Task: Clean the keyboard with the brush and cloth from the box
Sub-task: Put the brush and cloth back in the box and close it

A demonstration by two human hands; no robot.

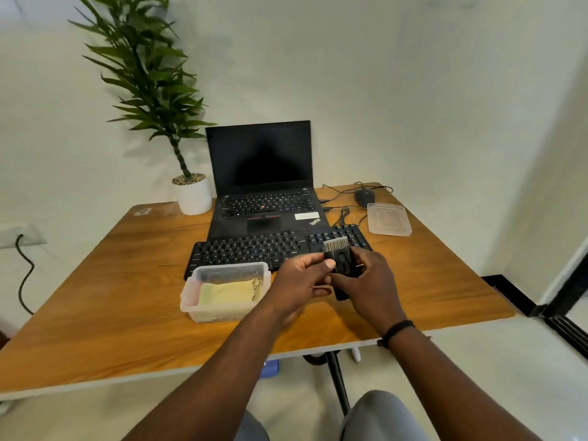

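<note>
Both forearms showing bare, no sleeves reaching into view. Wearing a dark band [397, 331] round the right wrist, thin, black, possibly braided; detail too small to confirm. Nothing showing on the left wrist. Wearing grey trousers [380, 415], both knees showing at the bottom edge. Hands [302, 281] bare, no gloves, no rings visible.

Black brush [340, 261] with pale bristles pointing away, held up above the right end of a black keyboard [254, 249] lying flat on the table. Clear plastic box [222, 292], lid off, just in front of the keyboard's left half, with a folded yellow cloth [227, 291] inside
</note>
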